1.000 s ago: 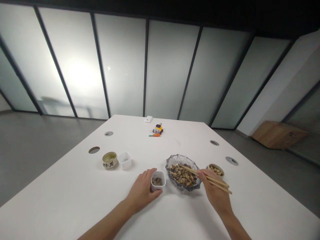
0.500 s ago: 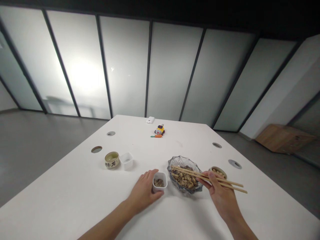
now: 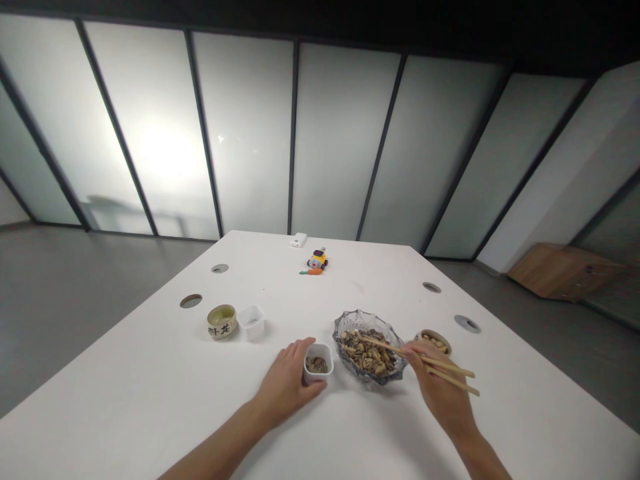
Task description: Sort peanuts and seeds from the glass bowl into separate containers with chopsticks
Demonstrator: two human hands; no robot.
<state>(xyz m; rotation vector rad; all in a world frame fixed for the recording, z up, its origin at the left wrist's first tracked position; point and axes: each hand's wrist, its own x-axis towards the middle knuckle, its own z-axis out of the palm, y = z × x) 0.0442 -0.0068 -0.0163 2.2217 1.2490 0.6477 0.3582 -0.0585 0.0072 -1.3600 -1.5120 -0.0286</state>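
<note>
My left hand (image 3: 287, 380) is wrapped round a small white square cup (image 3: 319, 377) standing on the table, with some sunflower seeds (image 3: 317, 365) at its bottom. A pair of wooden chopsticks (image 3: 445, 369) is in my right hand (image 3: 437, 390); their tips reach into a clear scalloped glass bowl (image 3: 395, 328). The bowl holds a mix of dark striped seeds and paler nuts (image 3: 370, 357). Whether the tips grip a piece is too small to tell. Partly hidden behind my right hand stands a small round bowl (image 3: 421, 335) with pale nuts in it.
On the left of the white table (image 3: 200, 400) stand a small ceramic bowl (image 3: 221, 327) with dark characters and a second white cup (image 3: 251, 325). Farther back lie a yellow toy car (image 3: 317, 259), a toy carrot (image 3: 313, 272) and a white device (image 3: 299, 240). Round holes pierce the tabletop sides.
My right hand has shifted slightly, and the chopsticks' tips have moved a little rightward and down among the seeds. My left hand stays on the cup.
</note>
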